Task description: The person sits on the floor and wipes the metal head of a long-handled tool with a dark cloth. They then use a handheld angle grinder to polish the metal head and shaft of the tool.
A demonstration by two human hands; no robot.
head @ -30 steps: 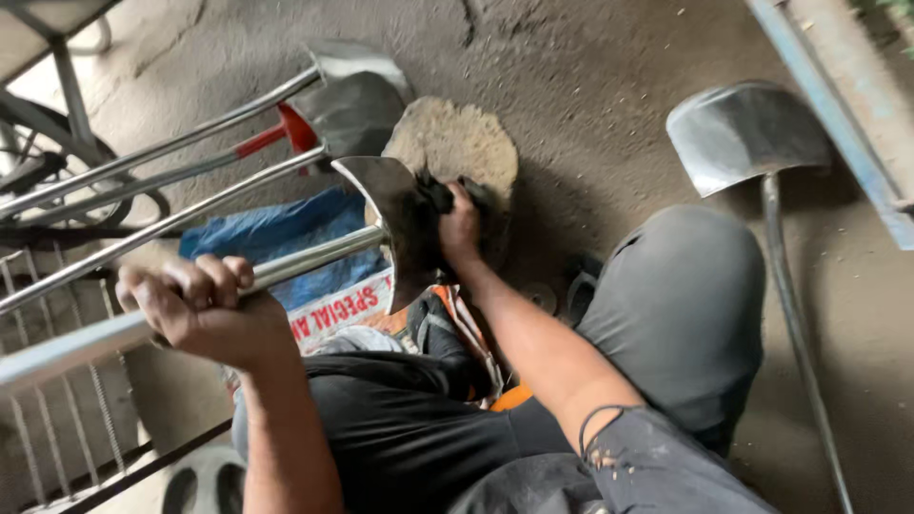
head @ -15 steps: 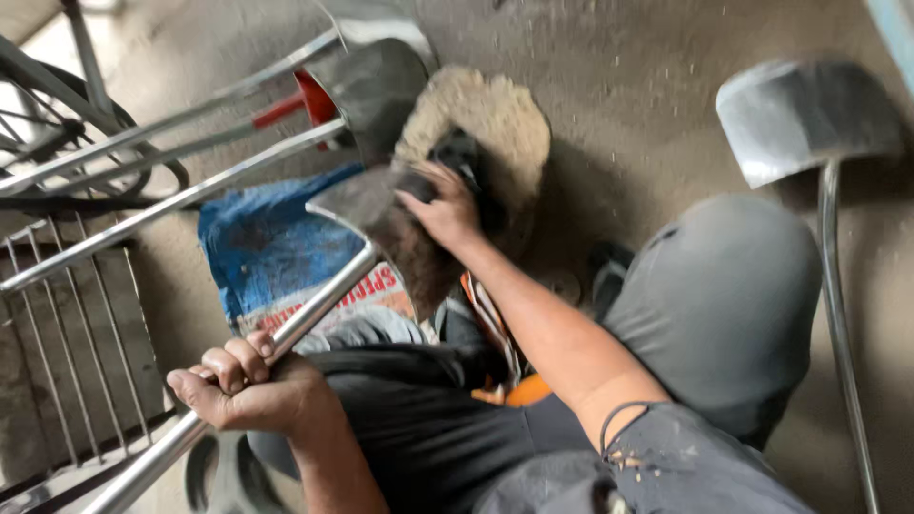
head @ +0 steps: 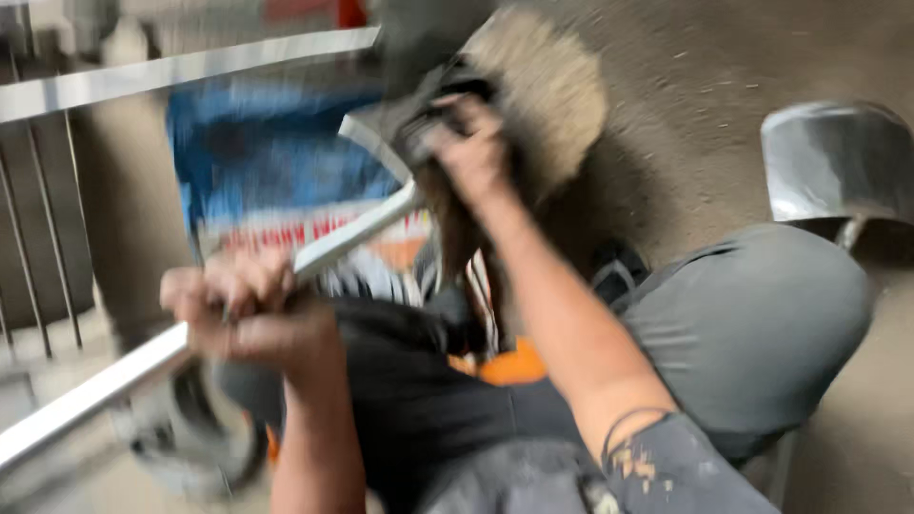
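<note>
The fingers of the left hand are wrapped tight round the long silvery metal shovel handle, which slants from the lower left up toward the middle. The fingers of the right hand close on a dark, blurred tool pressed against the grey metal shovel blade at the handle's upper end. Just beyond the blade lies a rounded tan stone-like block on the floor. Under the handle lies a blue sack with a white band and red print, flat on the floor, partly behind the person's knees. The dusty grey concrete floor fills the upper right. A second shiny metal shovel blade rests near the right edge. Thin metal bars stand at the left. Both forearms reach forward; motion blur hides detail.
</note>
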